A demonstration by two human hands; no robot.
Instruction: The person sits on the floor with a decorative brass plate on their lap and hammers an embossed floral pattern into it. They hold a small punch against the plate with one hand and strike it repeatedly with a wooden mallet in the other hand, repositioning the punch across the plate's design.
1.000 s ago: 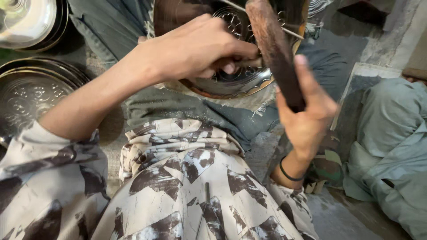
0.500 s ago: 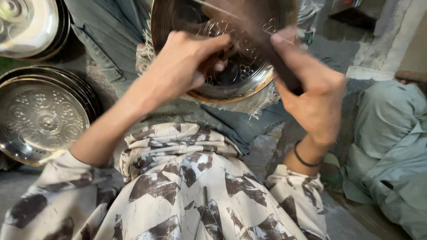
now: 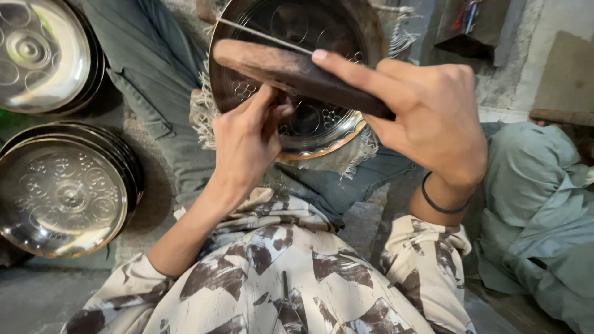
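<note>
A round metal tray [image 3: 322, 133] with embossed circle patterns rests tilted on a frayed cloth in front of me. My right hand [image 3: 433, 117] grips a dark brown wooden mallet [image 3: 291, 71], held across the tray's upper part. My left hand [image 3: 247, 139] rests on the tray's surface with its fingers pinched together; a small tool may be in them, but I cannot tell. A thin metal rod [image 3: 266, 36] lies across the tray just above the mallet.
A stack of embossed metal trays [image 3: 62, 192] lies at the left, with another shiny tray [image 3: 40, 55] above it. A seated person's grey-green clothing [image 3: 538, 204] fills the right side. Grey trouser legs [image 3: 154, 74] lie beyond the tray.
My right hand has swung the wooden mallet from upright to lying across the tray. The view has shifted down, bringing the left stack of trays fully into sight.
</note>
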